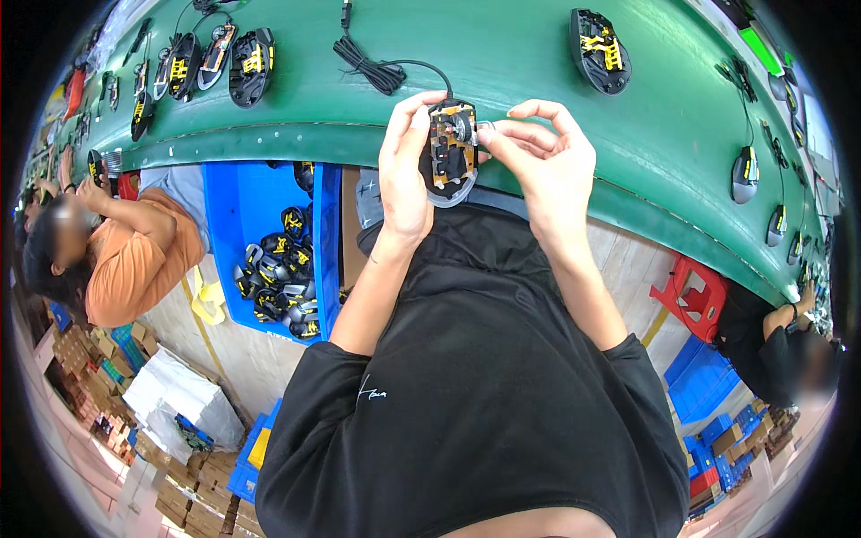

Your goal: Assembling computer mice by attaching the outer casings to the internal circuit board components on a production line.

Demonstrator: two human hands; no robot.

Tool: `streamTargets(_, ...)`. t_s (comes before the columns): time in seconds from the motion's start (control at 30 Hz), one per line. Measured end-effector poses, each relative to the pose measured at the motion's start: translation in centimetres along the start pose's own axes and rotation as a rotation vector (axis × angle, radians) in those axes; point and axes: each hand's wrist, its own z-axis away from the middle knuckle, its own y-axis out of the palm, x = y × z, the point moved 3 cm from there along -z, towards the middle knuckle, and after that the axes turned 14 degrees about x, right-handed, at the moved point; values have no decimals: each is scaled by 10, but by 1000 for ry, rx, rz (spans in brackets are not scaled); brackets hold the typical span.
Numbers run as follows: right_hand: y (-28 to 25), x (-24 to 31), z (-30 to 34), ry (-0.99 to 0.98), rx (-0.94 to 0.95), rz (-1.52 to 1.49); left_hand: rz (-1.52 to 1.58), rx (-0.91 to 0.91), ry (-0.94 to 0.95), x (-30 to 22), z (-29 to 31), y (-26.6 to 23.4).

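My left hand (404, 175) is closed around the left side of an opened computer mouse (441, 184). The mouse's circuit board (440, 148) and dark scroll wheel (463, 126) lie bare on its base. At the mouse's right edge, the thumb and forefinger of my right hand (552, 170) pinch together beside a thin teal wire (484, 122). What sits between those fingertips is too small to make out. A black cable (430, 66) leaves the far end of the mouse and leads to a coiled bundle on the green bench.
Mouse shell (603, 54) lies far right on the green bench (502, 45); several opened mice (252, 67) lie far left. A blue bin (224, 251) of shells stands left below the bench. People sit on both sides, near a red stool (695, 291) at right.
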Motion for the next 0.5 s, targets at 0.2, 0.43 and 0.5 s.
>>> streamTargets(0.2,17,6,16,-339,-182,494,-9,-34,20,6,-1,3)
streamTargets(0.43,26,10,21,-744,110,1150,90,-95,52,9,3,10)
streamTargets(0.5,27,8,21,-750,187,1238,106,-160,68,10,4,7)
